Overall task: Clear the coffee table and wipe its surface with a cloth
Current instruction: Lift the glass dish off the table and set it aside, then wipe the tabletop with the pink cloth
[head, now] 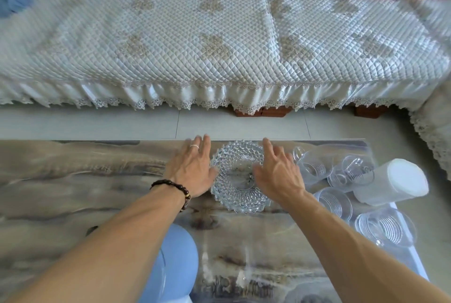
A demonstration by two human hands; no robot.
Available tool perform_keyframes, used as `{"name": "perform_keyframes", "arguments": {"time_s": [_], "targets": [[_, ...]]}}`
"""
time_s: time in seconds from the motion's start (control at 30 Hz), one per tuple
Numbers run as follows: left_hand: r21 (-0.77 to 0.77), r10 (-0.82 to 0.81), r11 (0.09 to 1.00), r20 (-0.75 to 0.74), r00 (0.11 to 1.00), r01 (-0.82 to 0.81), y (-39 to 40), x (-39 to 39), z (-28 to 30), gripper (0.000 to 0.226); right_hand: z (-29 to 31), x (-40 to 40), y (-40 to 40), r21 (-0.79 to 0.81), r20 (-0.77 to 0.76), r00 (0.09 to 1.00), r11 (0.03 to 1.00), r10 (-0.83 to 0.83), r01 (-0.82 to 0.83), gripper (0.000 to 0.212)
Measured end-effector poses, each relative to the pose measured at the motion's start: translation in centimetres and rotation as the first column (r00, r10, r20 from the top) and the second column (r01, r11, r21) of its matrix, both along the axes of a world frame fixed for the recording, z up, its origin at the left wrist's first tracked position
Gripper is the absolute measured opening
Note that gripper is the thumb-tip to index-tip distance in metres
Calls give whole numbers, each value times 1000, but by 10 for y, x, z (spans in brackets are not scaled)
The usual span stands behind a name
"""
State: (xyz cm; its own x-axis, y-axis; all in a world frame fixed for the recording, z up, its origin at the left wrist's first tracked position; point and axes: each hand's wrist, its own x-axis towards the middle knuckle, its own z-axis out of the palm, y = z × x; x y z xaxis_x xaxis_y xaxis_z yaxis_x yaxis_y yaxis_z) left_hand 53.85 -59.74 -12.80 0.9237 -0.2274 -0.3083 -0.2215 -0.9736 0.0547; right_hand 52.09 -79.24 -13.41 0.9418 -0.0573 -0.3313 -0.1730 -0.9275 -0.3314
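A cut-glass dish (238,173) sits near the far edge of the marble-patterned coffee table (85,180). My left hand (191,168), with a ring and a bead bracelet at the wrist, lies with straight fingers against the dish's left rim. Over the dish's right rim is my right hand (278,170), fingers spread and relaxed, thumb toward the dish's middle. Neither hand grips it. Several clear glass cups (314,168) stand to the right of the dish. Among them lies a white plastic jar (393,183) on its side.
A sofa with a white quilted cover (219,41) runs along the far side, across a strip of tiled floor (122,124). My knee in light blue cloth (175,261) is under the table's near edge. No cloth is in view.
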Motion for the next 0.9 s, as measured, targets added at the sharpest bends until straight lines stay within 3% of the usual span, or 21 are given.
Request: {"name": "perform_keyframes", "arguments": {"time_s": [0.2,0.47,0.7,0.9], "targets": [[9,47,999,235,971,-51,47,-38,90,69,109,-7,43,-98,260,938,972,230,-211,66],[-8,229,965,516,825,-263,133,-146,243,69,278,-60,138,-227,479,718,862,505,-454,62],[-95,429,870,629,648,-484,239,-282,357,69,406,-150,260,-307,591,476,728,651,-613,62],[-170,533,763,711,458,-623,323,-459,419,72,479,-289,384,-303,725,269,645,634,-702,65]]}}
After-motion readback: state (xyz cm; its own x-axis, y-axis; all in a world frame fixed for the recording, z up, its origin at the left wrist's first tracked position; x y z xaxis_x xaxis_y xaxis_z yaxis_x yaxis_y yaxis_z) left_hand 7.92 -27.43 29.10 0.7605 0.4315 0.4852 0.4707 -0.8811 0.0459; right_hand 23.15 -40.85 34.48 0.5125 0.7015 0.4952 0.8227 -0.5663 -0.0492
